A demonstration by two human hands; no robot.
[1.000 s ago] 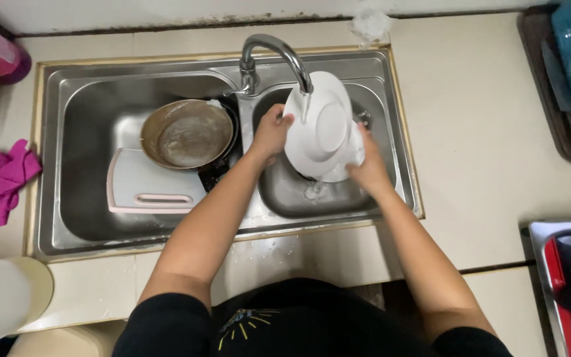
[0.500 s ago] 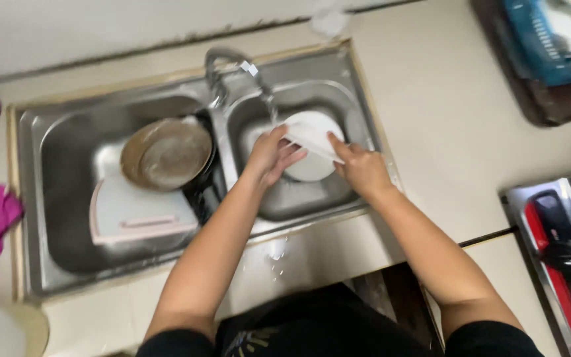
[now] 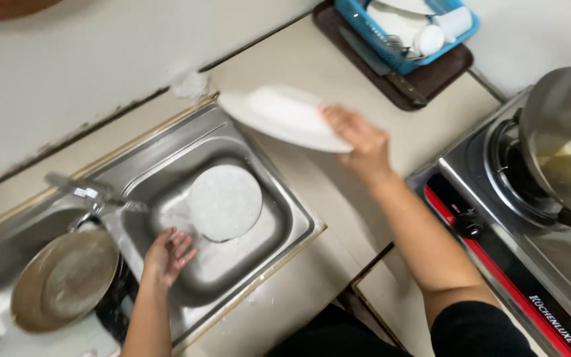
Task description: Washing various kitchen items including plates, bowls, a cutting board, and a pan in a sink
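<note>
Right hand (image 3: pixel 359 140): closed on the rim of a white plate (image 3: pixel 279 116), fingers over the near edge; the plate is held tilted in the air above the tabletop (image 3: pixel 328 198), over the strip between the sink's far right corner and the blue basket.
Left hand (image 3: pixel 166 254): fingers loosely spread and open, holding nothing; it hangs inside the right basin of the steel sink (image 3: pixel 285 198), just beside a second plate.
Second plate (image 3: pixel 225 201): round, white, lying in the right basin near its far wall; whether the left fingertips touch it cannot be told.
Pan (image 3: pixel 64 281): round, metal, resting in the left basin, apart from both hands.
Blue basket (image 3: pixel 365 30): at the tabletop's far edge on a dark tray (image 3: pixel 424 79), holding white crockery.
Stove (image 3: pixel 497 198): at the tabletop's right edge, carrying a steel pot (image 3: pixel 556 119).
</note>
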